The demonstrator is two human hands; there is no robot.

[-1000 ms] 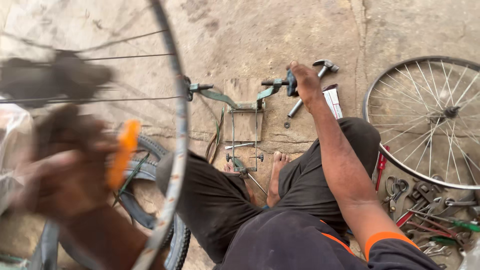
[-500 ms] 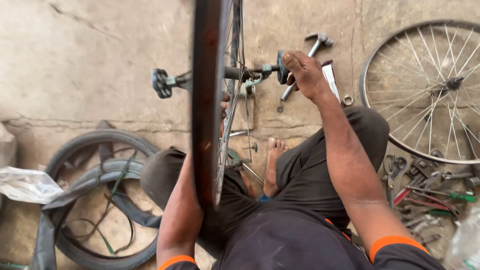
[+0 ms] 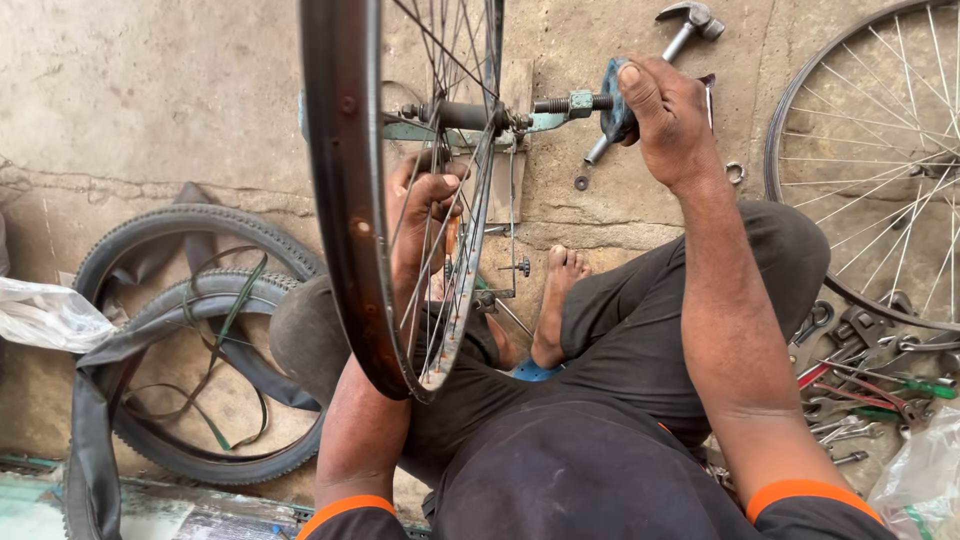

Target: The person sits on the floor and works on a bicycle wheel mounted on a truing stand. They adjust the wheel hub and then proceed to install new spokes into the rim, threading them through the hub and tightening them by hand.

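Note:
A bare bicycle wheel rim (image 3: 345,200) with thin spokes stands upright on the axle of a green truing stand (image 3: 455,125) in front of me. My left hand (image 3: 425,215) reaches through behind the spokes, fingers curled around something orange that is mostly hidden. My right hand (image 3: 665,110) is closed on the blue knob (image 3: 612,105) at the right end of the stand's threaded axle. My bare foot (image 3: 555,300) rests on the concrete floor under the stand.
Two black tyres (image 3: 190,330) with a loose inner tube lie at the left, beside a crumpled plastic bag (image 3: 45,315). A hammer (image 3: 685,25) lies at the top. A second spoked wheel (image 3: 880,160) leans at the right, above several spanners and screwdrivers (image 3: 870,385).
The view has drawn closer and the wheel now sits square on the stand's axle. My left hand has risen behind the spokes. My right hand stays on the blue knob.

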